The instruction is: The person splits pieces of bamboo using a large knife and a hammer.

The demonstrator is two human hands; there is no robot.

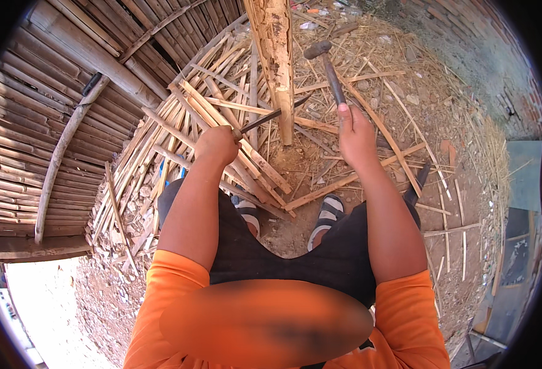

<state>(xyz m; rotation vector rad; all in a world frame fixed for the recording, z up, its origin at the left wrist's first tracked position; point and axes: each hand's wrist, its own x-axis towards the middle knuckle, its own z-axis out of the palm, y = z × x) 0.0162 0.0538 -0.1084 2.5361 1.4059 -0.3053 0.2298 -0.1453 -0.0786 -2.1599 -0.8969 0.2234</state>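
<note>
The likeliest trouble is a missed blow: the right grip [357,135] is closed around the handle of a hammer [332,77], its head held off to the right of the wooden post [275,61], while the left grip [218,146] is wrapped shut on the handle of a long dark blade [261,120] just to the post's left. A swing that strayed left could catch those fingers, and a blade slipping free could swing near toward the knees or the sandals [327,218]. The loose wood strips [277,178] underfoot could also cost the person their footing, and the post might kick sideways if its foot is only resting on the dirt. The post is straight ahead, on the far side of the feet; its long axis runs roughly upright, foot downward, upper end beyond view. The blade lies across it, tip pointing right and far; whether it is sunk into the wood or passes behind, I cannot tell.
</note>
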